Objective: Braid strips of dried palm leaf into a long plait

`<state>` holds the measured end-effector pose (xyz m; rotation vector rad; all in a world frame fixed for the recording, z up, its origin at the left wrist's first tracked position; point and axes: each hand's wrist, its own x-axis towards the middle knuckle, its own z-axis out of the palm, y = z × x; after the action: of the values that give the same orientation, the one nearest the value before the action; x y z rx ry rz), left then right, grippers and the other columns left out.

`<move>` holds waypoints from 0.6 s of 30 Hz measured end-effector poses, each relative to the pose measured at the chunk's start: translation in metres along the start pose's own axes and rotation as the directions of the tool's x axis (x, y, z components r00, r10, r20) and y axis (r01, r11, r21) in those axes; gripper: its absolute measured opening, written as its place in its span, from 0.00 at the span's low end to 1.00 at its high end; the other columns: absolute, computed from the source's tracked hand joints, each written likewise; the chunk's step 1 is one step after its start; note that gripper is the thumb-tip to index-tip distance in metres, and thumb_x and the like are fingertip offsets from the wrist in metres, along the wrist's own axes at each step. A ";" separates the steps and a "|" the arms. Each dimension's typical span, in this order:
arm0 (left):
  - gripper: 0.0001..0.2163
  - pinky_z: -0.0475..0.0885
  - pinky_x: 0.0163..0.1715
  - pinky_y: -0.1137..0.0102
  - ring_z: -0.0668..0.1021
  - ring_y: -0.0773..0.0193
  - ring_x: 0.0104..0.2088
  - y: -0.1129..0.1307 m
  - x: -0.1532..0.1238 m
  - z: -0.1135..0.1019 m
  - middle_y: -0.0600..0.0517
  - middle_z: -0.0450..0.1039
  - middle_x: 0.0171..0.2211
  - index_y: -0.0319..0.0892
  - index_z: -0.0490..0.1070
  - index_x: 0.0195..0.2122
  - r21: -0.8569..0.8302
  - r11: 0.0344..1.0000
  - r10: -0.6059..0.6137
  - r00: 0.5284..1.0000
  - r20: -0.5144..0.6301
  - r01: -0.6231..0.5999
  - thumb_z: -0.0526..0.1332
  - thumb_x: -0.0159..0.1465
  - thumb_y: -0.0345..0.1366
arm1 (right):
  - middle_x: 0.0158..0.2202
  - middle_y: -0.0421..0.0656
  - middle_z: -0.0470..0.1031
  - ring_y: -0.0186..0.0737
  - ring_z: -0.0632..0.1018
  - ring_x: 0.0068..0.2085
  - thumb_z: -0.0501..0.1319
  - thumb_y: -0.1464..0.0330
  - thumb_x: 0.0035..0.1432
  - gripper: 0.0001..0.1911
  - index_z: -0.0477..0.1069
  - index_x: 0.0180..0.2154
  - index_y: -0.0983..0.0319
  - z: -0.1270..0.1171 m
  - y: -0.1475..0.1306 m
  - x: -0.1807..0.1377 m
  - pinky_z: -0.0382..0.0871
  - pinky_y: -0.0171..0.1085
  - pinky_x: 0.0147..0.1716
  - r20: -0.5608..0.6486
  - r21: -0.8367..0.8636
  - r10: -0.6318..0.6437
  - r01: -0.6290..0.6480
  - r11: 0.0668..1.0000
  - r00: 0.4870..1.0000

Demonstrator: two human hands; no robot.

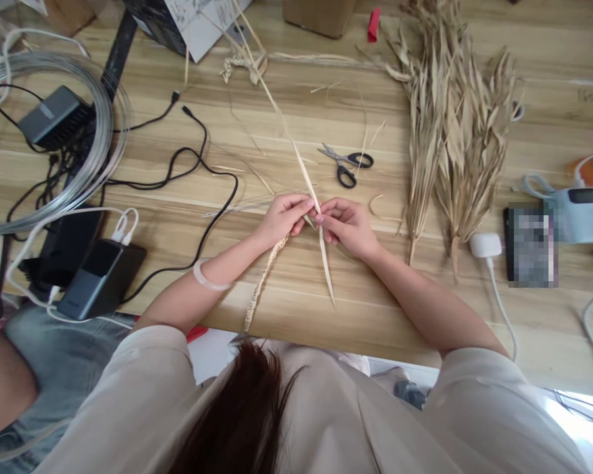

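Tabletop [390,303] beneath, braid [261,280] extends from left hand [287,220].

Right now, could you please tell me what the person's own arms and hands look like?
The short sleeves are loose and light beige. A pale, ring-shaped bangle circles the left forearm; the right forearm shows none. The left hand and right hand wear no gloves.
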<state>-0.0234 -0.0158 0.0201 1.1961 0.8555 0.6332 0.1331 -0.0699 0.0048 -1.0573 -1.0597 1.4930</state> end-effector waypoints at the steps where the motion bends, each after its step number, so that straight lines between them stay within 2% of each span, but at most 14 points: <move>1: 0.12 0.55 0.11 0.79 0.63 0.80 0.12 0.000 0.000 0.000 0.54 0.71 0.22 0.35 0.71 0.30 -0.004 1.000 0.001 1.000 -0.006 -0.001 0.62 0.59 0.41 | 0.23 0.37 0.73 0.24 0.68 0.16 0.67 0.59 0.50 0.16 0.68 0.33 0.64 -0.001 0.001 0.000 0.58 0.26 0.12 0.004 -0.002 -0.006 0.006 1.000 1.000; 6: 0.12 0.54 0.11 0.79 0.63 0.80 0.13 -0.002 0.001 0.000 0.54 0.70 0.21 0.35 0.70 0.28 0.011 1.000 0.005 1.000 -0.020 -0.005 0.62 0.59 0.41 | 0.21 0.37 0.72 0.25 0.68 0.16 0.66 0.59 0.52 0.15 0.70 0.33 0.64 0.000 -0.001 -0.001 0.58 0.26 0.12 -0.001 -0.050 -0.018 0.018 0.999 1.000; 14: 0.09 0.52 0.13 0.78 0.61 0.79 0.12 -0.001 0.000 0.000 0.60 0.61 0.15 0.37 0.67 0.24 0.073 0.997 0.012 1.000 -0.020 -0.011 0.63 0.57 0.36 | 0.18 0.36 0.69 0.27 0.68 0.15 0.64 0.59 0.53 0.14 0.69 0.31 0.64 0.000 0.002 0.001 0.58 0.27 0.11 -0.010 -0.108 -0.015 0.014 0.994 1.000; 16: 0.09 0.51 0.13 0.78 0.60 0.79 0.12 -0.001 -0.001 0.000 0.60 0.59 0.13 0.38 0.66 0.24 0.093 0.996 -0.002 1.000 -0.021 0.003 0.62 0.57 0.35 | 0.18 0.36 0.68 0.28 0.67 0.16 0.64 0.58 0.52 0.14 0.69 0.31 0.63 -0.001 0.001 0.001 0.58 0.28 0.13 -0.059 -0.121 -0.032 0.025 0.992 0.998; 18: 0.09 0.51 0.14 0.78 0.60 0.78 0.12 -0.001 -0.001 0.000 0.61 0.57 0.11 0.39 0.65 0.23 0.099 0.995 -0.002 1.000 -0.012 0.003 0.61 0.57 0.35 | 0.21 0.38 0.69 0.29 0.69 0.20 0.65 0.57 0.52 0.14 0.68 0.31 0.61 0.004 -0.008 -0.008 0.61 0.30 0.16 -0.155 -0.181 -0.151 0.122 0.976 0.976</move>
<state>-0.0244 -0.0171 0.0193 1.2817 0.9067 0.6016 0.1322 -0.0773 0.0145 -1.1829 -1.1312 1.1976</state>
